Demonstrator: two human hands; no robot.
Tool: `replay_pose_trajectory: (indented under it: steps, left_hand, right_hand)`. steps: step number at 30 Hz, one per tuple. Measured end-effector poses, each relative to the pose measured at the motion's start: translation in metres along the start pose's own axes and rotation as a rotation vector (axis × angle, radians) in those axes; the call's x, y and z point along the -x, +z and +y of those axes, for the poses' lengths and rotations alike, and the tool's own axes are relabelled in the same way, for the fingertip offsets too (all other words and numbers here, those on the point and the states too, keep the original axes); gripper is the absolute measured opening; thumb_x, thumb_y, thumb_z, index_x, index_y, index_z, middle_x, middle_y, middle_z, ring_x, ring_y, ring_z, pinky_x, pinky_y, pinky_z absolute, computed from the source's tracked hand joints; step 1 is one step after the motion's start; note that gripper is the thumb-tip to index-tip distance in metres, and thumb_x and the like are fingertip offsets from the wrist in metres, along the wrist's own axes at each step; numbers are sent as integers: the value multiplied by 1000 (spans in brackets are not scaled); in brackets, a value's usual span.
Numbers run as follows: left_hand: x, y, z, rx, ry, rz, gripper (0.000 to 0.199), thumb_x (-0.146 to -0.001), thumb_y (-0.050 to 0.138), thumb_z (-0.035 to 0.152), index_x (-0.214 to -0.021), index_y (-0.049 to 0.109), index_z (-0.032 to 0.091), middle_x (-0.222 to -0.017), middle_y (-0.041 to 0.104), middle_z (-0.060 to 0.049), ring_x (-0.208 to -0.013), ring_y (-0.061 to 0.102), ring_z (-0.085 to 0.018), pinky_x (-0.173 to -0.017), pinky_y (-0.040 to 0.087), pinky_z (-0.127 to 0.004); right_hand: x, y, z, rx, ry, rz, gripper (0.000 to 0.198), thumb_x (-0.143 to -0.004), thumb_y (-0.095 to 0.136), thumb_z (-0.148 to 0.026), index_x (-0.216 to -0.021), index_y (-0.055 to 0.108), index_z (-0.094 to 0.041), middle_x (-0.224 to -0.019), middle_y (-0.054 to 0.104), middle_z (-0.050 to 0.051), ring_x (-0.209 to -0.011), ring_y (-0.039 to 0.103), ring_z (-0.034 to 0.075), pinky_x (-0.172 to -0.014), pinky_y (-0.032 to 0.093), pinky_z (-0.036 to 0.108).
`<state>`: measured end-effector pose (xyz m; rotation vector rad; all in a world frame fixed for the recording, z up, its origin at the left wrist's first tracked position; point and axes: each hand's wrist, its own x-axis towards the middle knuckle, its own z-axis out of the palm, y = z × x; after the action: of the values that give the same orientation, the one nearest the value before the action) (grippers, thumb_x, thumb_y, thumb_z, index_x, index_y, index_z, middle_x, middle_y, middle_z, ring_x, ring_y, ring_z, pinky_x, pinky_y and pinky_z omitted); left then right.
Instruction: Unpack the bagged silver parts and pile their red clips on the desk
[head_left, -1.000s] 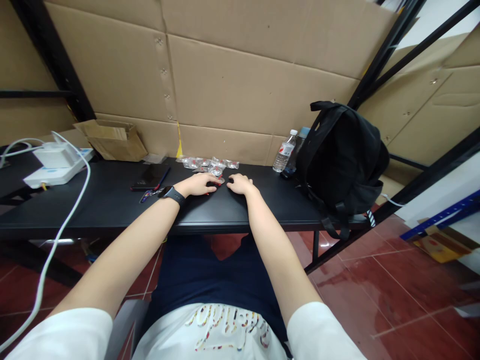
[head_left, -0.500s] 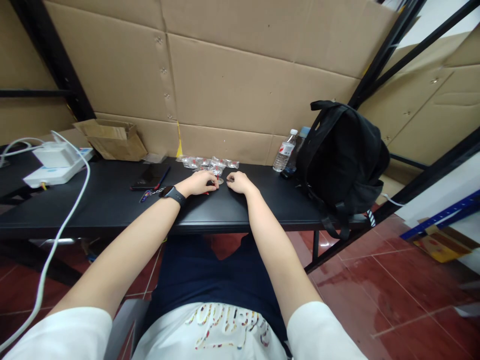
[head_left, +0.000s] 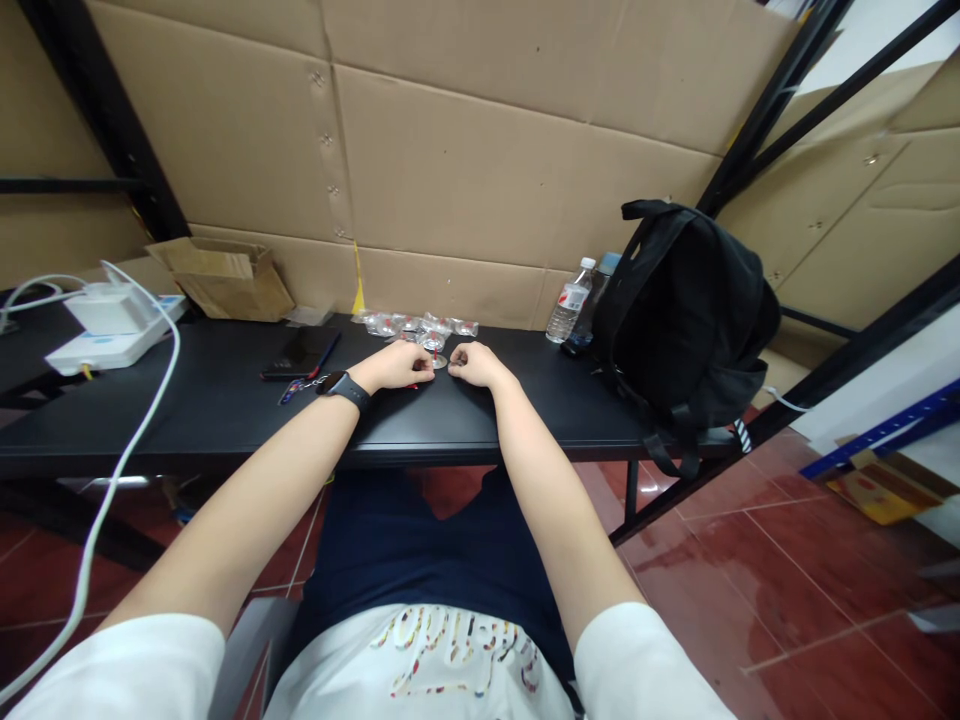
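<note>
My left hand (head_left: 405, 364), with a dark watch (head_left: 347, 388) on its wrist, rests on the black table with its fingers curled together. My right hand (head_left: 475, 364) faces it, also closed, thumb and fingertips pinched. What either hand holds, if anything, is too small to make out. Between the fingertips lies a small pale round disc (head_left: 440, 362), with a bit of red showing by it. Something red also peeks out under my left hand. Just behind the hands are several clear plastic packets (head_left: 386, 324) with small red parts.
On the left lie a dark phone (head_left: 301, 354), a keychain (head_left: 294, 391), an open cardboard box (head_left: 240, 285) and a white power strip (head_left: 120, 340) with a cable. A water bottle (head_left: 568, 305) and a black backpack (head_left: 686, 320) stand right. Cardboard (head_left: 450, 150) walls the back.
My right hand has shifted slightly left, closer to the disc. My left hand has moved only a little, and the things on the table stay put.
</note>
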<state>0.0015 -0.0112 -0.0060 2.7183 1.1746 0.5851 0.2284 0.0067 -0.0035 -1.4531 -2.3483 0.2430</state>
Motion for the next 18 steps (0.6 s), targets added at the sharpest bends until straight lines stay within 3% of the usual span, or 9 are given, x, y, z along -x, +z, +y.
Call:
replay_pose_trajectory:
  steps: [13, 18]
  left_hand:
    - [3, -2, 5, 78, -25, -52, 14, -82, 62, 26, -81, 75, 19, -75, 75, -2, -65, 65, -16, -68, 46, -25]
    - [1, -1, 2, 52, -14, -45, 16, -83, 61, 27, -81, 75, 19, -73, 75, -2, -63, 64, -16, -67, 47, -26]
  right_hand:
    - [3, -1, -8, -162, -41, -41, 25, -79, 81, -23, -103, 76, -19, -97, 73, 2, -84, 66, 13, -78, 47, 22]
    - [5, -1, -9, -183, -51, -56, 29, -78, 83, -34, -102, 76, -18, -95, 72, 2, -82, 64, 13, -74, 46, 22]
